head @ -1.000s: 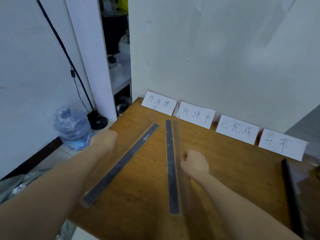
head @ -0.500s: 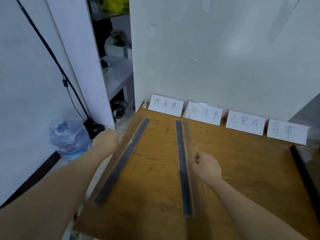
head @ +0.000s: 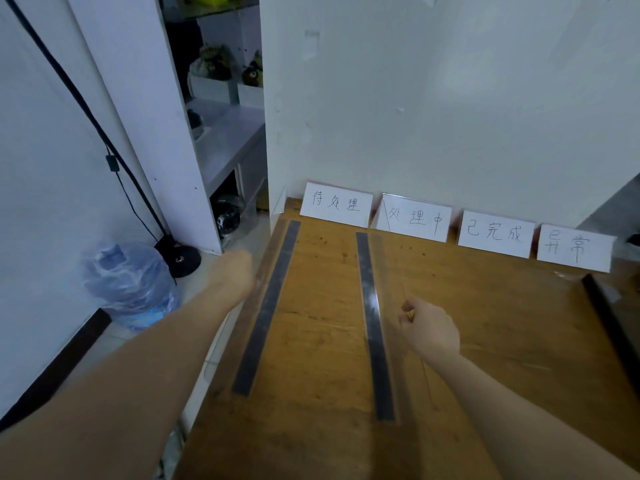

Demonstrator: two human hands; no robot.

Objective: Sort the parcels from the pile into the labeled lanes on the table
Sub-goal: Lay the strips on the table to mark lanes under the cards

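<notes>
Left divider now lies parallel to the middle divider, squaring the lane for parcels; left hand and right hand look fisted, but I cannot tell what either grip holds.

left arm bare, stretched forward, forearm long in view. left hand back-up and blurred, its grip side hidden. right arm bare, reaching in from lower right. right hand knuckles up, fingers curled in, thumb against forefinger; whether it grips anything cannot be told.
</notes>
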